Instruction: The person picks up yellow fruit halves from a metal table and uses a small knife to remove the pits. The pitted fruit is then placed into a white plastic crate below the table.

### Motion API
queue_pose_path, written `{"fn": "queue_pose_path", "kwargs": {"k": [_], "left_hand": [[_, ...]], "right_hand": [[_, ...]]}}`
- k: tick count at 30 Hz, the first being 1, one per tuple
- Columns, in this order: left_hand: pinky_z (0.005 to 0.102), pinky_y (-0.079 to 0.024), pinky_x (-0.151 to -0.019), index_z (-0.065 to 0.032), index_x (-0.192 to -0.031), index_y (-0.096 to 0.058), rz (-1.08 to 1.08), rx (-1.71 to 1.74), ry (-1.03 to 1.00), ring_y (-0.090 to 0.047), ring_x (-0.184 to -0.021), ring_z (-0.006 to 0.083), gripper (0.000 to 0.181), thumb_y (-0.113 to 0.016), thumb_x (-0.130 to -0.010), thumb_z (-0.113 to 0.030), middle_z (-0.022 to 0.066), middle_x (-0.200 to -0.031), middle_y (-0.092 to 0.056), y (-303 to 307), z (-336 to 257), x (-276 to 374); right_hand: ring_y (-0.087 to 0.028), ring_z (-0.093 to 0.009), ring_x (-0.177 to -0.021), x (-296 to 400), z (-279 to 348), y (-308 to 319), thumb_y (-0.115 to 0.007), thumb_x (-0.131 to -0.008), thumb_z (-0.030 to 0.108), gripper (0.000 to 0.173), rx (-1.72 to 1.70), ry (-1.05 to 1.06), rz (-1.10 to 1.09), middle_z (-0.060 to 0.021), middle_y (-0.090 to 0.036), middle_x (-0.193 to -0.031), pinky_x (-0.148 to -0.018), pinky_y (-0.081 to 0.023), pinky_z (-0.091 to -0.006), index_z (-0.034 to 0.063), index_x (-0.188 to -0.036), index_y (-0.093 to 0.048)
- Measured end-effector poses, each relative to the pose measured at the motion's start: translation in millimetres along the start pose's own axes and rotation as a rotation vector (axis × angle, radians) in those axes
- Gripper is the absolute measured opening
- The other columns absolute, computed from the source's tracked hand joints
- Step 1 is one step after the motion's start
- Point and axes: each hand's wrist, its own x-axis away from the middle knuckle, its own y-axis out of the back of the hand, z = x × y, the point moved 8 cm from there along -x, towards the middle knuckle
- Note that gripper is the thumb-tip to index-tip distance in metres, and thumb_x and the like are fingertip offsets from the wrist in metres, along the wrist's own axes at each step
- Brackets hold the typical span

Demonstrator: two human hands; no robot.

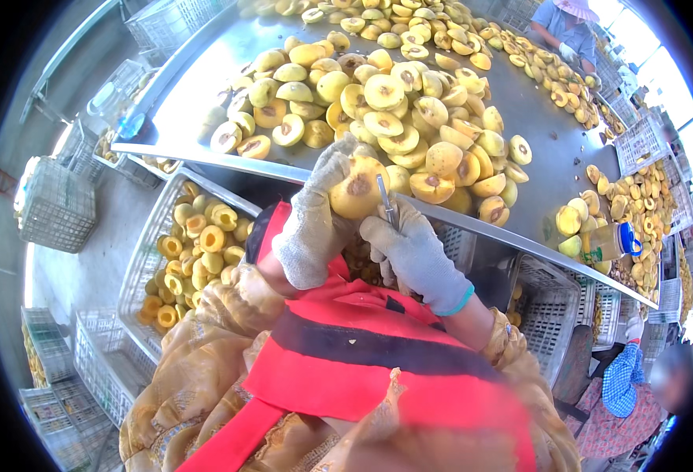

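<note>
My left hand [314,227], in a pale knit work glove, grips a yellow peach half [346,203] at the table's front edge. A brown patch marks the side of it that faces up. In my right hand [417,251], gloved the same way with a teal cuff, is a slim metal pitting tool [385,199]. Its shaft stands upright close against the peach's right side; whether it touches the flesh I cannot tell. Just beyond both hands, a large heap of halved peaches [383,92] lies on the metal table [535,218], many with the stone cavity showing.
A plastic crate of hollowed peach halves [212,238] stands below the table's edge at left. More crates [63,203] sit on the floor. A blue-lidded bottle [609,243] lies on the table at right. One co-worker [565,35] is across the table, another [621,383] at lower right.
</note>
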Motion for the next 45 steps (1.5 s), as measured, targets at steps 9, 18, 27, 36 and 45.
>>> {"fn": "queue_pose_path", "kwargs": {"k": [9,18,27,36,45], "left_hand": [[0.0326,-0.045,-0.096,-0.0058,-0.127,-0.052,0.130,-0.342,-0.270,-0.056,-0.112,0.0198,0.037,-0.058,-0.096,-0.024,0.0084,-0.122,-0.057,0.0,-5.9,-0.2],[0.0317,-0.041,-0.101,-0.0027,-0.124,-0.055,0.340,-0.859,-0.452,-0.048,-0.123,0.0208,0.036,-0.058,-0.088,-0.003,0.0131,-0.133,-0.048,-15.9,-9.8,10.9],[0.0215,-0.046,-0.073,-0.0029,-0.111,-0.066,0.126,-0.999,0.269,-0.056,-0.082,0.0075,0.029,-0.061,-0.094,-0.026,0.0006,-0.093,-0.063,-1.5,0.7,-6.3],[0.0215,-0.047,-0.071,-0.0017,-0.107,-0.069,0.054,-0.873,-0.105,-0.056,-0.080,0.0060,0.023,-0.067,-0.090,-0.016,0.0004,-0.093,-0.066,1.4,4.0,-7.0],[0.0212,-0.049,-0.075,-0.0007,-0.109,-0.068,0.014,-0.720,-0.187,-0.060,-0.086,0.0085,0.024,-0.067,-0.090,-0.014,0.0031,-0.100,-0.068,7.8,9.9,-14.7]], "right_hand": [[-0.047,-0.010,-0.039,4.4,3.5,-5.8,-0.056,-0.092,0.027,0.021,-0.003,0.010,-0.011,-0.0027,-0.051,-0.061,-0.030,-0.034,-0.0246,0.0075,-0.097,-0.049],[-0.051,-0.014,-0.041,-15.0,-11.4,2.1,-0.056,-0.093,0.028,0.026,0.372,0.525,-0.215,-0.0043,-0.054,-0.064,-0.031,-0.038,-0.0294,0.0037,-0.098,-0.050],[-0.046,-0.011,-0.038,12.0,-10.6,-15.8,-0.051,-0.089,0.019,0.015,0.134,-0.172,0.088,-0.0029,-0.048,-0.059,-0.030,-0.037,-0.0257,0.0043,-0.091,-0.049],[-0.056,-0.026,-0.046,-13.8,-13.3,2.4,-0.055,-0.092,0.023,0.025,0.578,0.400,-0.110,-0.0123,-0.054,-0.063,-0.042,-0.047,-0.0388,-0.0011,-0.093,-0.049],[-0.050,-0.017,-0.041,-2.4,-12.2,-15.9,-0.053,-0.088,0.013,0.009,0.094,-0.182,0.105,-0.0079,-0.052,-0.064,-0.033,-0.036,-0.0324,0.0045,-0.090,-0.050]]}}
